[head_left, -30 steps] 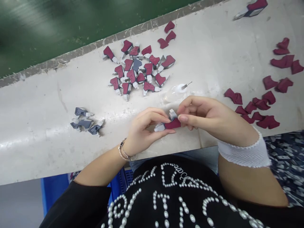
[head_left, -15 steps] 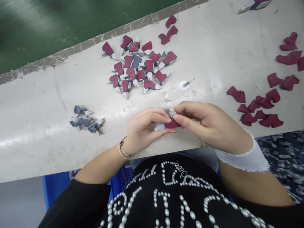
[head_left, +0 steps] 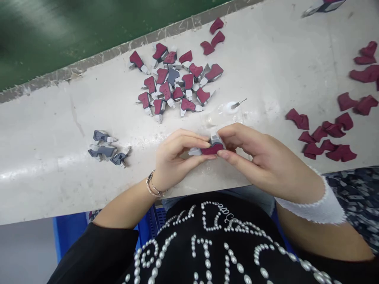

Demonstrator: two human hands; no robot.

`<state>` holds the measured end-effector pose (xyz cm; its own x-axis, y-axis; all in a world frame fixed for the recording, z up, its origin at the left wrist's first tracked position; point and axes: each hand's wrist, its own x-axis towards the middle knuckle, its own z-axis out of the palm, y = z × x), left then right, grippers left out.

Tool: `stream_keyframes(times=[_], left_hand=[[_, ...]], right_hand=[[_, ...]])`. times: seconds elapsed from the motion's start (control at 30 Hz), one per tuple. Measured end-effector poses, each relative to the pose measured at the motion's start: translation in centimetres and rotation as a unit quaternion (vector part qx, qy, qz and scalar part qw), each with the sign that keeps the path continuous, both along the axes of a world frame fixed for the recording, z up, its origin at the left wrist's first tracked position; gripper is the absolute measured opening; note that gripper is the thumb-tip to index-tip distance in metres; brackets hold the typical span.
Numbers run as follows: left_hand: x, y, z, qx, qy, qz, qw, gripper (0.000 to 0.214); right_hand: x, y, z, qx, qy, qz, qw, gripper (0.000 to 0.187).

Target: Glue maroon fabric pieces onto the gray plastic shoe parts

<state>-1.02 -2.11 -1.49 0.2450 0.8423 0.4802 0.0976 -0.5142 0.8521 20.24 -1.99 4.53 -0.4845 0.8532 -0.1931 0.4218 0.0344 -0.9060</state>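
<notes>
Both my hands pinch one small part [head_left: 209, 146] just above the white table's near edge. The part is grey plastic with a dark red cover on it. My left hand [head_left: 174, 157] grips its left end between thumb and fingers, and a bracelet shows at that wrist. My right hand [head_left: 254, 156] holds the right end with the fingertips closed on the red cover. A pile of finished red-and-grey parts [head_left: 174, 83] lies beyond my hands. Loose dark red covers [head_left: 322, 136] lie to the right.
Three bare grey parts [head_left: 106, 148] lie at the left. A clear small bottle with a needle tip [head_left: 225, 110] lies just behind my hands. A green belt [head_left: 74, 27] runs along the white table's [head_left: 44, 181] far edge. A blue crate [head_left: 66, 236] stands below.
My hands drew slightly closer together and lifted the part a little farther from my body. The fingers have shifted on the red cover. Nothing on the table moved.
</notes>
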Motion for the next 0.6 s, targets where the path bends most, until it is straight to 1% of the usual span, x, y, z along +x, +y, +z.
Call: stream_keyframes(times=[0.1, 0.23, 0.33, 0.43, 0.53, 0.6], left_hand=[[-0.01, -0.11, -0.08, -0.023, 0.035, 0.006, 0.999, 0.038], [0.03, -0.03, 0.17, 0.016, 0.050, -0.013, 0.999, 0.033], [0.17, 0.05, 0.36, 0.032, 0.056, -0.016, 0.998, 0.031], [0.28, -0.03, 0.34, 0.033, 0.055, -0.008, 0.998, 0.029], [0.29, -0.30, 0.15, 0.007, 0.047, 0.000, 0.999, 0.030], [0.27, -0.53, 0.07, -0.038, 0.035, -0.001, 0.999, 0.031]], right_hand=[[0.19, 0.34, -0.06, 0.004, -0.016, 0.013, 1.000, 0.024], [0.37, 0.69, -0.07, 0.003, -0.019, 0.028, 0.999, 0.024], [0.33, 0.63, 0.04, 0.033, -0.017, 0.029, 0.999, 0.022], [0.18, 0.39, 0.04, 0.051, -0.036, 0.016, 0.998, 0.020], [-0.14, 0.15, -0.20, 0.047, -0.049, 0.002, 0.998, 0.020], [-0.46, 0.03, -0.44, 0.055, -0.046, 0.002, 0.997, 0.020]])
